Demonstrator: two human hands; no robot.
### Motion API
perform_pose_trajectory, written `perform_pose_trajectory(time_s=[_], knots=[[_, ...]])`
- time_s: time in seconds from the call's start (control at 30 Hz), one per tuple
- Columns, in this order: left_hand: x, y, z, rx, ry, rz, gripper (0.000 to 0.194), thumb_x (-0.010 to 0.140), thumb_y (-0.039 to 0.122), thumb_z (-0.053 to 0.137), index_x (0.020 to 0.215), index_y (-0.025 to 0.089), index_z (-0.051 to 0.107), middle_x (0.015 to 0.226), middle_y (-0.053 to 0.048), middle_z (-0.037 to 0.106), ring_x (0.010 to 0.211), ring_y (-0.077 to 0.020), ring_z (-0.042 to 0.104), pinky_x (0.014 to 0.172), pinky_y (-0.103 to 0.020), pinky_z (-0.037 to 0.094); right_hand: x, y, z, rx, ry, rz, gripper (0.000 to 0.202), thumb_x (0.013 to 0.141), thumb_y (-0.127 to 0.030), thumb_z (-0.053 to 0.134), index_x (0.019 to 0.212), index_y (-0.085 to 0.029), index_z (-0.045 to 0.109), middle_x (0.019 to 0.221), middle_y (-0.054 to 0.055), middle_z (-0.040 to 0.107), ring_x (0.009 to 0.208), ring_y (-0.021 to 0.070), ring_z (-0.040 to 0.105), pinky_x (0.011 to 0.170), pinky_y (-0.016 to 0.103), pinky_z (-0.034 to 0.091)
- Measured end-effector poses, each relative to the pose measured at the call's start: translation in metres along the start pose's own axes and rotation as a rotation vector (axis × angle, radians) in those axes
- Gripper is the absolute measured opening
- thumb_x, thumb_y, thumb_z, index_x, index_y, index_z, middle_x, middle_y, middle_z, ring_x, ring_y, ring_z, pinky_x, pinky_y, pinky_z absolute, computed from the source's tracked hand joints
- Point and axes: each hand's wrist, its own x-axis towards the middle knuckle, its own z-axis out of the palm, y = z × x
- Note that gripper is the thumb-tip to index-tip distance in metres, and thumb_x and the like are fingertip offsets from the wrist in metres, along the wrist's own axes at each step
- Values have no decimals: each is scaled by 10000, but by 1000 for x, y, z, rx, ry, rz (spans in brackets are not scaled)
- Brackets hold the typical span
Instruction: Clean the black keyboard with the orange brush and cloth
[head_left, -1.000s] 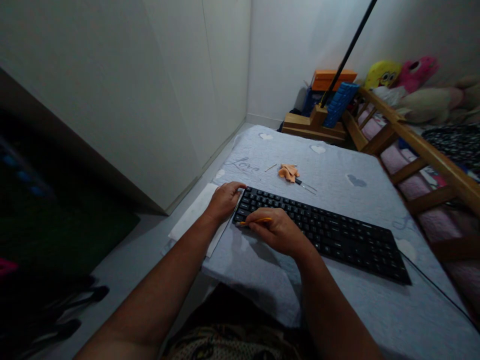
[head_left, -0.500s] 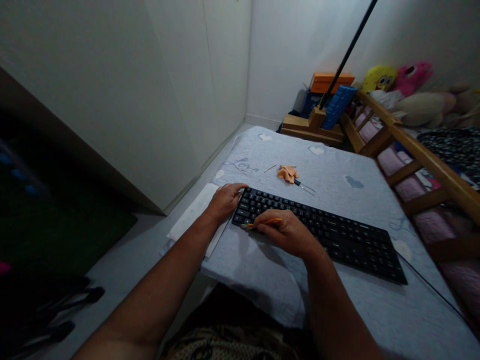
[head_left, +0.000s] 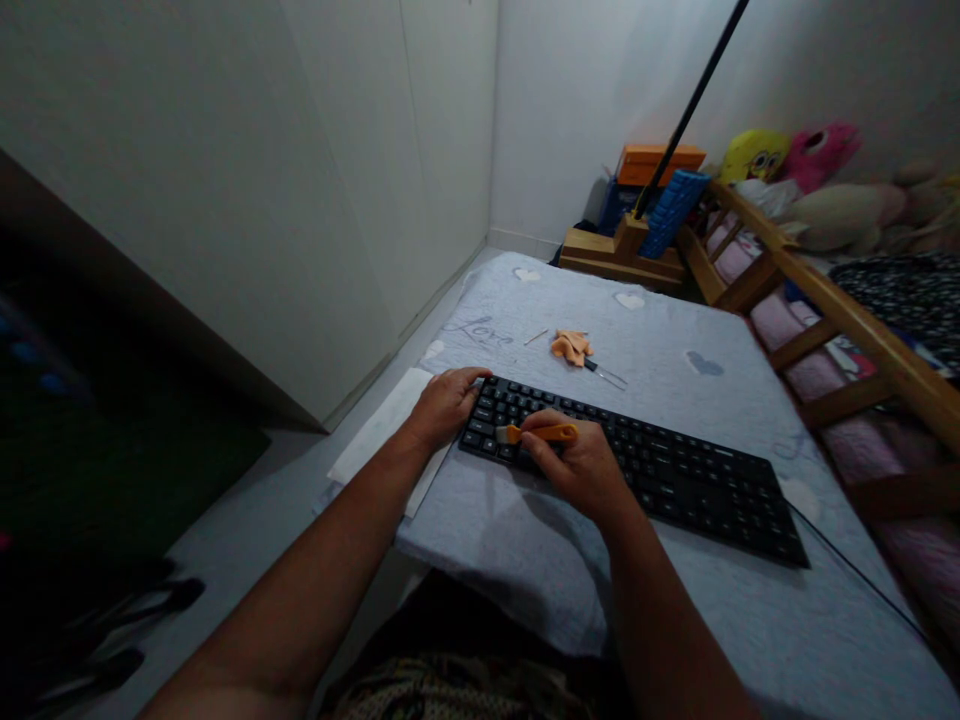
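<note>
A black keyboard (head_left: 697, 485) lies slantwise on the cloth-covered table (head_left: 645, 350). My left hand (head_left: 444, 405) grips the keyboard's left end, thumb and fingers at its edge. My right hand (head_left: 574, 462) is closed around a small orange brush (head_left: 551, 433); its pale bristles are over the keys near the keyboard's lower left corner. Behind the keyboard lie a crumpled orange cloth (head_left: 571, 347), a tweezer-like metal tool (head_left: 606, 374) with a dark part, and a thin white stick (head_left: 535, 337).
White paper or cloth (head_left: 382, 430) lies under my left wrist at the table's left edge. A cable (head_left: 855, 565) runs off the keyboard's right end. Beyond the table are a wooden stand (head_left: 622, 255) with a black pole and a wooden bed rail (head_left: 862, 320) with plush toys behind.
The brush in my right hand has moved up from the keyboard's front edge onto the keys, and its handle shows more. My left hand stays on the keyboard's left end.
</note>
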Motion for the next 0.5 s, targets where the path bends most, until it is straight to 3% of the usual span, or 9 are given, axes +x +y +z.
perform_pose_trajectory(time_s=[0.23,0.5], knots=[[0,1,0,-10,-3,0,406,896,183,487,1247,212,688,1266,-73,717,1176,-227,644,1090,-386,452,-2,-4,1,-18,-82,-49,147,866,-201,536,749,-194,626,653,-14,634,573,106,560,592,246,416],[1,-4,2,-51,15,23,393,904,197,479,1240,220,681,1274,-66,712,1191,-228,637,1089,-405,456,-3,-1,2,-30,-23,-43,146,870,-207,529,780,-187,643,676,-9,638,588,104,561,593,247,408]])
